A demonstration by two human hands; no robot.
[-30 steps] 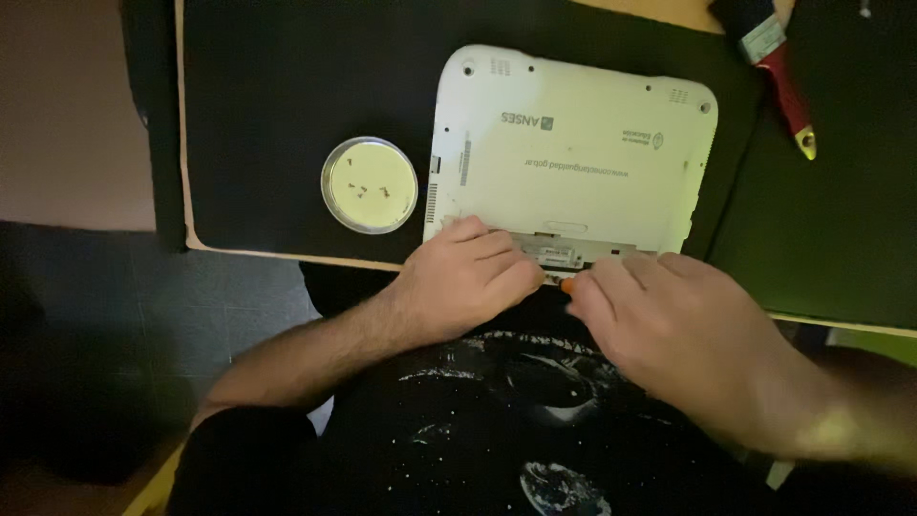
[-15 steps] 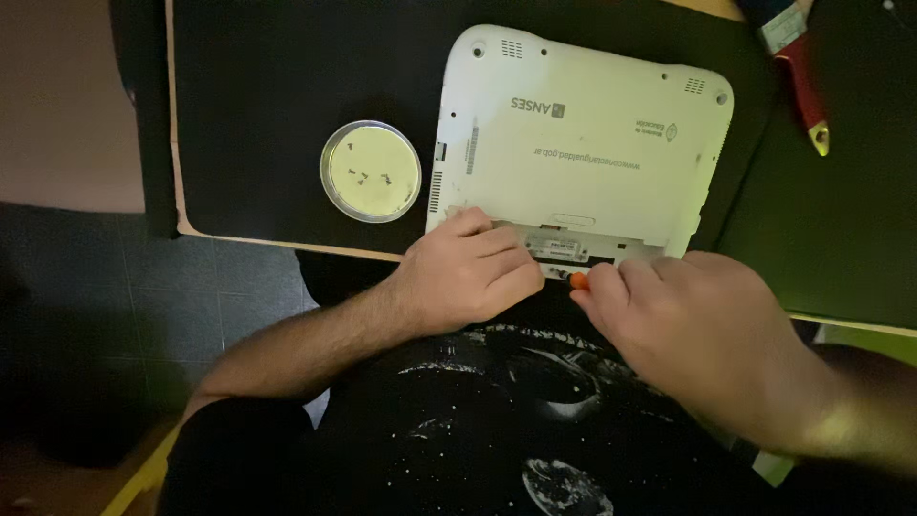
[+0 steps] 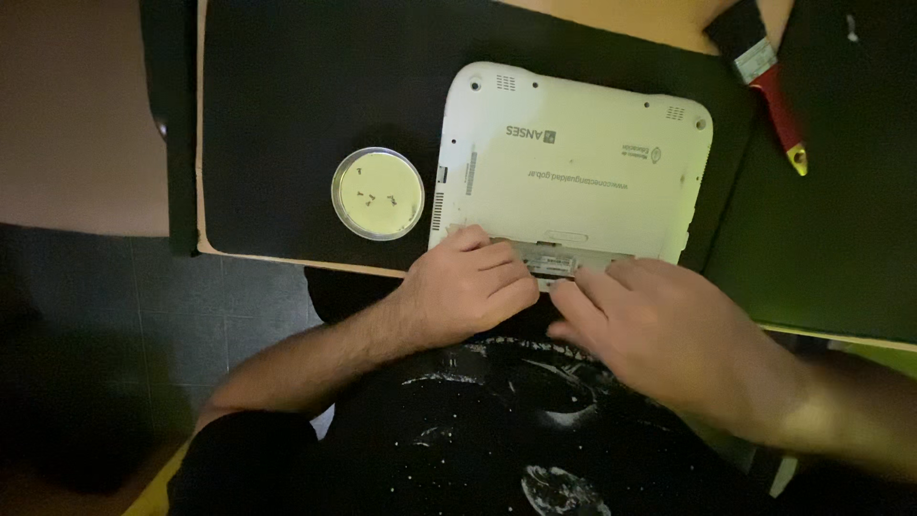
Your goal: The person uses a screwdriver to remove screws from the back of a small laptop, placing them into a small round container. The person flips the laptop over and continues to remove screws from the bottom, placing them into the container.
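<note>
A white laptop (image 3: 573,162) lies bottom-up on a black mat (image 3: 306,76). My left hand (image 3: 468,287) is curled over the laptop's near edge, fingers pressing on the slim panel strip (image 3: 559,260) there. My right hand (image 3: 659,334) reaches in from the right, and its fingertips meet the same strip beside the left hand. Whatever is under the right fingers is hidden.
A round clear dish (image 3: 377,193) holding a few small dark screws sits left of the laptop. A paintbrush (image 3: 769,81) with a red handle lies at the far right. The desk edge runs just under my hands, above my dark shirt.
A small orange tip seen at my right fingertips earlier is now covered. Both hands stay at the laptop's near edge, and the view has shifted slightly.
</note>
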